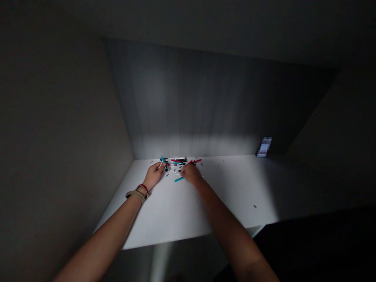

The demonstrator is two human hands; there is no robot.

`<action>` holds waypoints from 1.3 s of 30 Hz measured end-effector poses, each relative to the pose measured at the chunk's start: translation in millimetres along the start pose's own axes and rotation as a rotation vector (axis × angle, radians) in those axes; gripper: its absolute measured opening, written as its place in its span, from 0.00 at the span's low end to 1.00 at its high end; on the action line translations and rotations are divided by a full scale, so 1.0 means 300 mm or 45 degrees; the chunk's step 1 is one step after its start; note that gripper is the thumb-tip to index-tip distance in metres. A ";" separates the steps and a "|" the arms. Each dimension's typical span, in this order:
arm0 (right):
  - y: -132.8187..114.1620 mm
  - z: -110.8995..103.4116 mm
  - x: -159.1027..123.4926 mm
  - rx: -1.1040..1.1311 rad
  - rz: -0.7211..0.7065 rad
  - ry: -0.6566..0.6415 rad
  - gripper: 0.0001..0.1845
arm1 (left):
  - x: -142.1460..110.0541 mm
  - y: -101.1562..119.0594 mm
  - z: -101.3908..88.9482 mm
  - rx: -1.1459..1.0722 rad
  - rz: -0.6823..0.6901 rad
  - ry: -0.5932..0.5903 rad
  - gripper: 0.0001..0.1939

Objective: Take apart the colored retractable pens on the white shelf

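My left hand (154, 175) is closed around a slim white pen with a blue end (162, 160), which sticks up past the fingers. To its right, my right hand (191, 173) is low over the table, fingers curled together; whatever they grip is hidden. A blue pen barrel (178, 179) emerges just below that hand, and I cannot tell whether it is held or lying there. Between and behind both hands lies a loose heap of pen parts: red pieces (196, 161), black pieces (182, 159), blue ones and thin white sticks.
The white table (176, 215) meets a grey back panel (188, 98) and a side wall at left. A lit phone (264, 147) leans against the panel at right. One small dark bit (255, 206) lies near the front right edge. Surroundings are dark.
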State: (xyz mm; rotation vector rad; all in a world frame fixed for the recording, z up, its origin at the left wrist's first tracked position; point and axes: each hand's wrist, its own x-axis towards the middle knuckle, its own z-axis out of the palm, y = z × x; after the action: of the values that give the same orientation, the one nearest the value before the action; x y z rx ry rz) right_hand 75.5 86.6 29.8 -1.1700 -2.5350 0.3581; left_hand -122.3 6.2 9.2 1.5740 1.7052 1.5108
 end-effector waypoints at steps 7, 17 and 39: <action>-0.018 -0.006 0.001 -0.047 0.080 -0.035 0.08 | 0.005 0.004 0.006 -0.038 0.012 0.017 0.23; -0.034 0.011 0.002 -0.030 0.114 0.041 0.05 | 0.003 0.020 0.008 -0.028 0.075 0.018 0.24; -0.050 0.028 0.010 -0.026 0.105 0.041 0.12 | -0.006 0.065 0.014 -0.077 0.079 -0.060 0.22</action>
State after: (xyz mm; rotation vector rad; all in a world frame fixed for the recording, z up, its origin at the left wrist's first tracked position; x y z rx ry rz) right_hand 60.0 78.8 28.0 -1.2804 -2.4736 0.3309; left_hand -109.0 2.5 23.6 1.6324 1.5840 1.5278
